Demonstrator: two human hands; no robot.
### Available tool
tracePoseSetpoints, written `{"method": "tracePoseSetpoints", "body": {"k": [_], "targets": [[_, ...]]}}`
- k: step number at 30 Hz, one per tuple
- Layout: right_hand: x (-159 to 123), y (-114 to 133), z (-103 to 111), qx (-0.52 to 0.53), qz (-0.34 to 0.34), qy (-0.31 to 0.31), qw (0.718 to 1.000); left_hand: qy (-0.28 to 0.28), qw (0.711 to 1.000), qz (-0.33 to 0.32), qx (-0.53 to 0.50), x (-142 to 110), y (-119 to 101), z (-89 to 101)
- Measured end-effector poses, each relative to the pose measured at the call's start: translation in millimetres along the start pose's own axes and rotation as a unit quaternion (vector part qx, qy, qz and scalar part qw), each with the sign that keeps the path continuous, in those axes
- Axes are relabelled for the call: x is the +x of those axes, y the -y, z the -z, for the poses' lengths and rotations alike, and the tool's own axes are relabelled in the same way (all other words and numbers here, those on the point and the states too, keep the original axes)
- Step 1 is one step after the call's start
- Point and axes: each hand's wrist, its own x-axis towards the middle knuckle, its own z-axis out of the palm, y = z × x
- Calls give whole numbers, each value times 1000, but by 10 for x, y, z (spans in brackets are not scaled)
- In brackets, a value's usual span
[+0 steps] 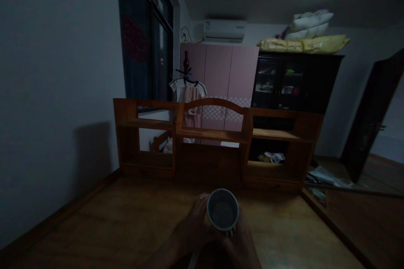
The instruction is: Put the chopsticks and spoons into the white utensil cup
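Observation:
A round metal cup [222,210] is held upright above the wooden desk top [120,218], its open mouth facing me. The inside looks grey, and I cannot make out any contents in the dim light. My left hand [196,220] wraps round the cup's left side. On the right side, my right hand [239,235] is closed about it, with fingers showing just under the rim. The lower part of the cup is hidden by both hands. A thin pale strip [194,258] shows below my left hand; its kind is unclear.
A wooden shelf unit [211,134] stands along the desk's far edge, with a coiled pale bundle [273,157] in its right compartment. A white wall [57,113] borders the desk on the left. A raised wooden edge [334,227] runs along the right.

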Motion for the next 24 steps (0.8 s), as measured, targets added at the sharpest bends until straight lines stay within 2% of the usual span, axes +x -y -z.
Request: {"method": "tracePoseSetpoints", "body": {"k": [3, 6, 10, 11, 13, 16, 20, 24], "targets": [[10, 29, -9, 22, 21, -16, 999, 11, 999, -15, 31, 27, 55, -2], [111, 48, 55, 6, -23, -78, 997, 28, 997, -16, 67, 37, 115, -9], [325, -73, 391, -26, -93, -132, 986, 36, 995, 17, 94, 20, 188, -20], [354, -133, 505, -16, -102, -127, 986, 40, 994, 25, 96, 15, 203, -21], [343, -269, 721, 15, -127, -79, 989, 46, 993, 35, 99, 11, 224, -22], [178, -451, 933, 23, -160, -22, 987, 54, 994, 34, 95, 20, 244, -31], [-44, -571, 990, -10, -202, 5, 979, 63, 994, 18, 83, 24, 275, -59], [-71, -589, 975, -12, -218, -8, 976, 69, 994, 15, 79, 1, 310, -74]]}}
